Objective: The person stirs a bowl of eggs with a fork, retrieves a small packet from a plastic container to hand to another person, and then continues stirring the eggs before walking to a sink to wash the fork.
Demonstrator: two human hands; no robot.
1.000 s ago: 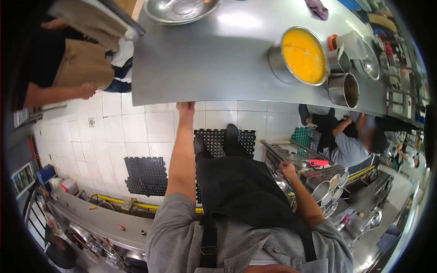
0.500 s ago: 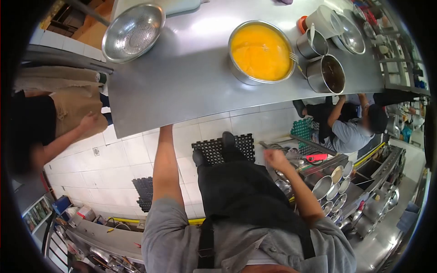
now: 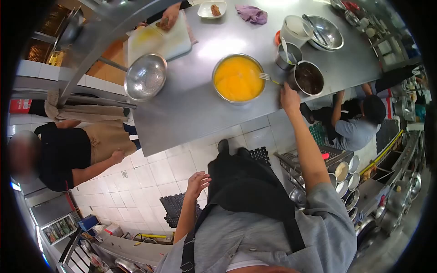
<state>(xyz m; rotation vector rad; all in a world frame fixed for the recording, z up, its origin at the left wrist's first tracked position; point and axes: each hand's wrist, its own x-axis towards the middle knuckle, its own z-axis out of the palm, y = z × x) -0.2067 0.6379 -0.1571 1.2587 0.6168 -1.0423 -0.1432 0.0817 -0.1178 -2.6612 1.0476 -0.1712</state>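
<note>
My right hand (image 3: 290, 97) is at the front edge of the steel table, its fingers closed around the handle end of a fork (image 3: 272, 81). The fork's tines point toward the right rim of a metal bowl (image 3: 214, 83) full of yellow-orange liquid (image 3: 239, 77). Just beyond my fingers stands a metal pot (image 3: 296, 83) with dark contents. Behind it is a smaller metal pot (image 3: 281, 62) with a white-handled utensil inside. My left hand (image 3: 199, 183) hangs low beside my black apron, fingers loosely apart, holding nothing.
A perforated metal bowl (image 3: 145, 76) sits at the table's left end. Across it, another person's hand (image 3: 168, 17) rests over a white cutting board (image 3: 180, 43). A white dish (image 3: 211, 10), purple cloth (image 3: 251, 14) and white container (image 3: 296, 30) stand further back. Co-workers are on both sides.
My right hand has risen from beside my body to the fork. My left hand has drawn back from under the table edge to my side. The view has shifted.
</note>
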